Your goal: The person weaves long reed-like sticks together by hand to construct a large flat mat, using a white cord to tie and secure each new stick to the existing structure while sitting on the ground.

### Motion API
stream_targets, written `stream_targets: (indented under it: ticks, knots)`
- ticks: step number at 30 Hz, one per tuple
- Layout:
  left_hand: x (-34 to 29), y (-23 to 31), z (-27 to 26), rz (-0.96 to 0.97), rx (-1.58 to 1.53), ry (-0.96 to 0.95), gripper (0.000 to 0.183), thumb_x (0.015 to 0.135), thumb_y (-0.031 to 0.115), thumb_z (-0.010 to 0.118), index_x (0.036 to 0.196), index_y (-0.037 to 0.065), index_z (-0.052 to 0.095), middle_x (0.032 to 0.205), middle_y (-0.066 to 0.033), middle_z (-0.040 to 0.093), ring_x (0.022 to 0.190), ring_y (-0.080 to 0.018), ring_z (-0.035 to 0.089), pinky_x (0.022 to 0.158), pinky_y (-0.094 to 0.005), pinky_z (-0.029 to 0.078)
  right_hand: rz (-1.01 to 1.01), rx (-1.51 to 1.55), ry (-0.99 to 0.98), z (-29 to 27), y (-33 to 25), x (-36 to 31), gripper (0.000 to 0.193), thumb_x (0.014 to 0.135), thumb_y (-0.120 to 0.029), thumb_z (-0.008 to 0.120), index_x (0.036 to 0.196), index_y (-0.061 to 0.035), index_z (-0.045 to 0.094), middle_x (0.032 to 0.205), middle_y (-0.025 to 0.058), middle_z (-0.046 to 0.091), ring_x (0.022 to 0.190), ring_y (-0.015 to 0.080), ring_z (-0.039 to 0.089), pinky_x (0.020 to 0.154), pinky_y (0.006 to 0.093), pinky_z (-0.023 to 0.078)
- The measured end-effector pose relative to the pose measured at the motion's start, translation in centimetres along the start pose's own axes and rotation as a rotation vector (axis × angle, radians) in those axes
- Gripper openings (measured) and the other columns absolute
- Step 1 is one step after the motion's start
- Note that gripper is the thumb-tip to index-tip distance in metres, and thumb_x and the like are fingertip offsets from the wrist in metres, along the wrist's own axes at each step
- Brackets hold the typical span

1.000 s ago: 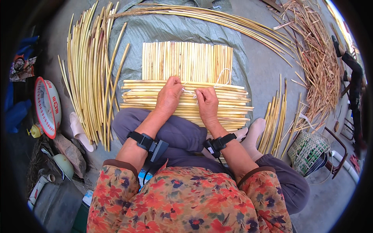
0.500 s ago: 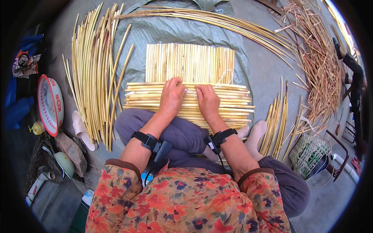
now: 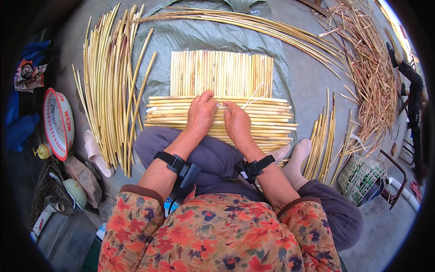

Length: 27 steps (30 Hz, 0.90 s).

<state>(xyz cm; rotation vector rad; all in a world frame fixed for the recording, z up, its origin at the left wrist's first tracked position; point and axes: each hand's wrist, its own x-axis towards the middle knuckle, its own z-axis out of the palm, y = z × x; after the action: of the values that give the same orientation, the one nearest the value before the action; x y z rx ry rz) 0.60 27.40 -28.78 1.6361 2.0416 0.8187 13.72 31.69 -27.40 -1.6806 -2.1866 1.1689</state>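
A panel of pale yellow stalks (image 3: 222, 72) lies before me, its stalks side by side and pointing away. Across its near end runs a layer of crosswise stalks (image 3: 267, 124), partly over my lap. My left hand (image 3: 201, 112) rests on these crosswise stalks with its fingers closed near a white string. My right hand (image 3: 237, 121) is closed in a pinch on the same white string (image 3: 256, 98), whose loop stands out to the right over the panel. The two sets of fingertips nearly meet at the string; exactly what the left fingers hold is hidden.
Long stalks (image 3: 108, 86) lie at the left, more (image 3: 267, 28) along the far side, on a grey-green sheet (image 3: 158, 41). Short stalks (image 3: 319, 145) lie right of my foot. A husk pile (image 3: 369, 77), woven basket (image 3: 362, 179), red-rimmed basin (image 3: 56, 122) and slipper (image 3: 96, 154) stand around.
My right hand has moved slightly left and nearer to me, closer to my left hand. The string's loop has shifted a little. My left hand has barely moved.
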Motion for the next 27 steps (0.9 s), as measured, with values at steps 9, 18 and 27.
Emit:
stream_targets:
  ticks: [9, 18, 27]
  knots:
    - [-0.1, -0.1, 0.0, 0.030, 0.022, 0.003, 0.007, 0.077, 0.005, 0.062, 0.083, 0.002, 0.062, 0.106, -0.0105, 0.058, 0.092, -0.0293, 0.056, 0.080, -0.0396, 0.046, -0.010, 0.015, -0.057, -0.6, -0.4, 0.3, 0.029, 0.084, -0.008, 0.056, 0.112, -0.0043, 0.064, 0.079, 0.0224, 0.065, 0.077, 0.0372, 0.064, 0.074, 0.0429, 0.050]
    - [0.0, -0.1, 0.1, 0.047, 0.028, 0.006, 0.007, 0.075, 0.003, 0.059, 0.082, 0.002, 0.062, 0.106, -0.0113, 0.057, 0.091, -0.0292, 0.056, 0.081, -0.0398, 0.045, 0.010, 0.019, -0.130, -1.3, -0.8, 0.7, 0.028, 0.083, -0.010, 0.056, 0.108, -0.0011, 0.066, 0.088, 0.0247, 0.066, 0.084, 0.0406, 0.063, 0.079, 0.0461, 0.050]
    - [0.0, 0.0, 0.0, 0.047, 0.046, -0.027, 0.007, 0.074, 0.004, 0.059, 0.080, 0.002, 0.060, 0.106, -0.0119, 0.057, 0.092, -0.0300, 0.056, 0.082, -0.0402, 0.045, 0.077, 0.052, -0.170, -1.2, -1.7, 1.5, 0.030, 0.082, -0.009, 0.055, 0.107, 0.0035, 0.064, 0.098, 0.0259, 0.065, 0.098, 0.0379, 0.062, 0.089, 0.0410, 0.047]
